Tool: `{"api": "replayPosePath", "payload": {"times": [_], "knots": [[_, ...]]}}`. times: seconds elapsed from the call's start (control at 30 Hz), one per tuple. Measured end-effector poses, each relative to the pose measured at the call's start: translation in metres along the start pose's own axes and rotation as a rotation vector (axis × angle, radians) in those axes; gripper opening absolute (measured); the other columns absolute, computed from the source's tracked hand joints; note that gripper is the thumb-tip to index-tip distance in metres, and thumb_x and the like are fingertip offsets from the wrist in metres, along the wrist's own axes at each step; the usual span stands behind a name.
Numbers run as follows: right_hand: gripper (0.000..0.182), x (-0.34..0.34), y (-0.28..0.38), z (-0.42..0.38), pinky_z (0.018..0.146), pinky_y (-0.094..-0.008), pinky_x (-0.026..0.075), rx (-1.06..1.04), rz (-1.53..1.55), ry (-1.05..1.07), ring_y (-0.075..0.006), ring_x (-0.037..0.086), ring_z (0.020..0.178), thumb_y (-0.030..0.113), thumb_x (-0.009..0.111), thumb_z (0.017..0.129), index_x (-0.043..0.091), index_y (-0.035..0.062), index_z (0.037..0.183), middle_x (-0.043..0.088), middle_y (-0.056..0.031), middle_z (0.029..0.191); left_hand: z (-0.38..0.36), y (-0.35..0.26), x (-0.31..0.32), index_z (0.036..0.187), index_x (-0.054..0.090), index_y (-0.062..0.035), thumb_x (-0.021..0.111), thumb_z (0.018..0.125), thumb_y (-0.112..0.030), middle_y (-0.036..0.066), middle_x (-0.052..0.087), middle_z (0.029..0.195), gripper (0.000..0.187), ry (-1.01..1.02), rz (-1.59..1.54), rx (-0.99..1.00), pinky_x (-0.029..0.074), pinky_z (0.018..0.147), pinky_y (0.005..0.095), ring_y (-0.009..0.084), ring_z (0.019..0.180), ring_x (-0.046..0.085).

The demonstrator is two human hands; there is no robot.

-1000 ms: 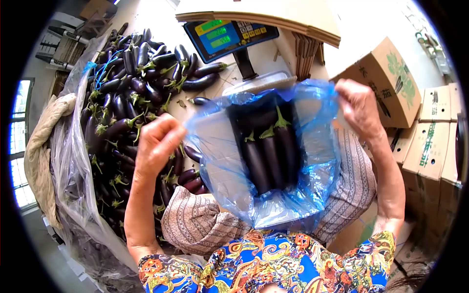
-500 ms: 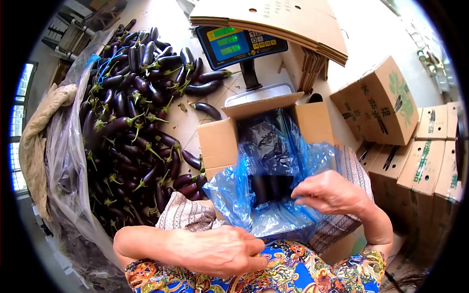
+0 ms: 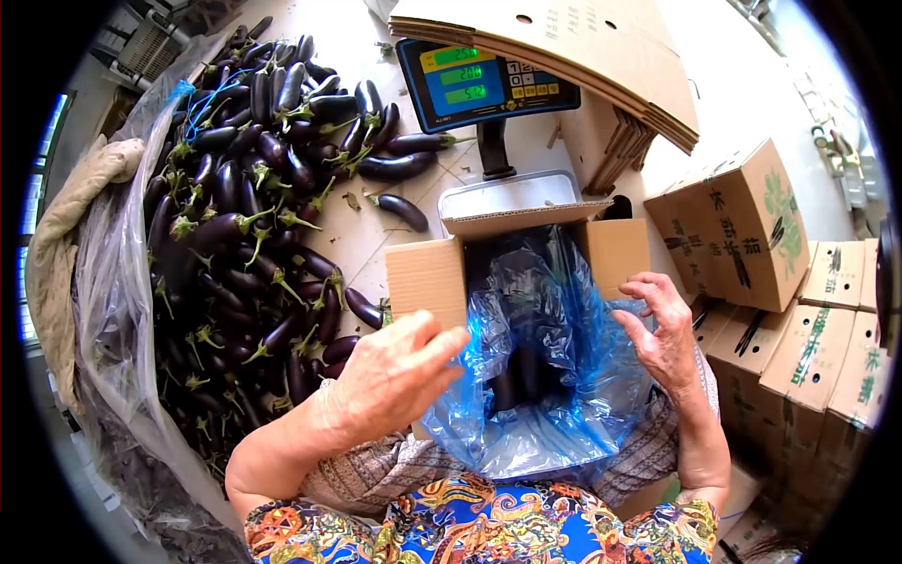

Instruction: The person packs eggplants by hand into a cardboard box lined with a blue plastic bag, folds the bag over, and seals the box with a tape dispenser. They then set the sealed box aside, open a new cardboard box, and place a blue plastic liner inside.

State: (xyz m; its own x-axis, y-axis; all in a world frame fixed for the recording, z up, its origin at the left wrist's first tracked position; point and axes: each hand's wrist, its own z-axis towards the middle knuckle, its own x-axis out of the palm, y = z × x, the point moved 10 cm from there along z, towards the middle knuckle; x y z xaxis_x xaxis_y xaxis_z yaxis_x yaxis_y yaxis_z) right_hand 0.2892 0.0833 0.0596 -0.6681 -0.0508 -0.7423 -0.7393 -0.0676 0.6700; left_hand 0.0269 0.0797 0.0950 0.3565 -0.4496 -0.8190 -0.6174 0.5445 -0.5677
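An open cardboard box stands in front of me, lined with a thin blue plastic bag. Dark purple eggplants lie inside, partly covered by the plastic. At the box's left side is my left hand, its fingers loosely bent and apart by the bag's edge, with nothing visible in them. My right hand is over the right side of the bag, thumb and fingers spread, near the right box flap. Whether its fingertips touch the plastic cannot be made out.
A large heap of eggplants covers the floor at left, beside clear plastic sheeting. Behind the box stands a digital scale, partly under flattened cardboard. Printed cartons are stacked at right.
My left hand has risen from the front of the box to its left side. My right hand has moved right and up, its fingers spreading. The bag's front lies more spread out.
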Motion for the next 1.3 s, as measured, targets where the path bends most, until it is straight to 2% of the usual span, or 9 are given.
{"api": "replayPosePath", "payload": {"times": [0.17, 0.53, 0.7, 0.8, 0.87, 0.97, 1.13, 1.27, 1.3], "knots": [[0.048, 0.01, 0.005, -0.003, 0.093, -0.0437, 0.05, -0.052, -0.043, 0.059, -0.0365, 0.061, 0.108, 0.023, 0.083, 0.075, 0.065, 0.0026, 0.113, 0.062, -0.0179, 0.116, 0.002, -0.001, 0.003, 0.121, 0.059, -0.0049, 0.076, 0.081, -0.015, 0.013, 0.058, 0.096, 0.045, -0.038, -0.042, 0.021, 0.052, 0.071, 0.0392, 0.031, 0.082, 0.061], [0.086, 0.064, 0.052, -0.02, 0.092, -0.0438, 0.046, -0.304, -0.291, 0.293, -0.0362, 0.055, 0.105, 0.037, 0.088, 0.061, 0.053, 0.0018, 0.131, 0.055, -0.0193, 0.123, 0.001, -0.005, 0.023, 0.13, 0.051, -0.0044, 0.083, 0.072, -0.022, 0.015, 0.055, 0.108, 0.068, 0.102, 0.022, 0.055, 0.049, 0.081, 0.041, 0.0326, 0.095, 0.057], [0.029, 0.102, 0.036, -0.018, 0.073, -0.0388, 0.049, -0.523, -0.601, 0.207, -0.0275, 0.059, 0.086, 0.007, 0.073, 0.065, 0.059, 0.0064, 0.091, 0.059, -0.0093, 0.089, 0.003, 0.007, 0.058, 0.129, 0.048, -0.0056, 0.085, 0.067, -0.022, 0.016, 0.052, 0.115, 0.074, 0.188, 0.234, 0.079, 0.048, 0.085, 0.0415, 0.0315, 0.103, 0.055], [0.016, 0.04, 0.04, 0.018, 0.067, -0.0409, 0.054, -0.311, -0.207, -0.04, -0.0373, 0.064, 0.075, -0.007, 0.057, 0.077, 0.058, 0.0047, 0.088, 0.063, -0.0172, 0.079, 0.001, 0.051, 0.063, 0.094, 0.06, -0.0052, 0.07, 0.079, -0.012, 0.009, 0.059, 0.08, 0.019, 0.031, 0.216, 0.028, 0.052, 0.064, 0.0397, 0.0272, 0.073, 0.063], [0.011, -0.003, 0.031, 0.047, 0.066, -0.0324, 0.054, 0.003, 0.115, -0.068, -0.0231, 0.067, 0.071, -0.004, 0.054, 0.085, 0.061, 0.001, 0.093, 0.066, -0.0143, 0.077, 0.002, 0.087, 0.021, 0.095, 0.065, -0.0034, 0.066, 0.085, -0.01, 0.004, 0.06, 0.072, 0.012, -0.169, -0.24, -0.195, 0.051, 0.061, 0.032, 0.0174, 0.067, 0.061], [0.014, -0.025, 0.047, 0.084, 0.064, -0.0287, 0.051, -0.03, 0.082, -0.096, -0.0136, 0.06, 0.069, 0.009, 0.051, 0.093, 0.062, 0.0007, 0.095, 0.064, -0.0078, 0.075, 0.0, 0.132, -0.009, 0.104, 0.066, 0.0004, 0.06, 0.096, -0.012, -0.002, 0.06, 0.075, 0.016, -0.276, -0.89, -0.393, 0.047, 0.064, 0.0208, 0.0051, 0.069, 0.055], [0.017, -0.006, 0.051, 0.15, 0.064, -0.0305, 0.05, 0.119, 0.309, -0.096, -0.0115, 0.058, 0.071, 0.016, 0.053, 0.099, 0.064, 0.0035, 0.099, 0.064, -0.005, 0.082, 0.007, 0.17, -0.02, 0.102, 0.066, 0.0025, 0.059, 0.096, -0.005, 0.0, 0.061, 0.074, 0.012, -0.499, -0.815, -0.388, 0.048, 0.063, 0.0215, 0.0062, 0.066, 0.056], [0.016, 0.023, 0.029, 0.182, 0.075, -0.0463, 0.051, -0.194, -0.226, -0.166, -0.041, 0.066, 0.086, 0.018, 0.058, 0.094, 0.063, 0.0033, 0.095, 0.065, -0.0228, 0.086, -0.01, 0.213, 0.015, 0.097, 0.067, -0.0005, 0.06, 0.093, -0.004, 0.004, 0.063, 0.07, 0.009, -0.582, -0.536, -0.388, 0.049, 0.06, 0.0264, 0.0091, 0.063, 0.059], [0.019, 0.031, 0.013, 0.187, 0.073, -0.0441, 0.051, -0.196, -0.249, -0.149, -0.0383, 0.067, 0.082, 0.021, 0.059, 0.094, 0.065, 0.0027, 0.092, 0.066, -0.0223, 0.084, -0.018, 0.222, 0.028, 0.096, 0.067, -0.001, 0.06, 0.092, -0.005, 0.006, 0.064, 0.069, 0.009, -0.593, -0.458, -0.408, 0.05, 0.06, 0.028, 0.0105, 0.063, 0.06]]}}
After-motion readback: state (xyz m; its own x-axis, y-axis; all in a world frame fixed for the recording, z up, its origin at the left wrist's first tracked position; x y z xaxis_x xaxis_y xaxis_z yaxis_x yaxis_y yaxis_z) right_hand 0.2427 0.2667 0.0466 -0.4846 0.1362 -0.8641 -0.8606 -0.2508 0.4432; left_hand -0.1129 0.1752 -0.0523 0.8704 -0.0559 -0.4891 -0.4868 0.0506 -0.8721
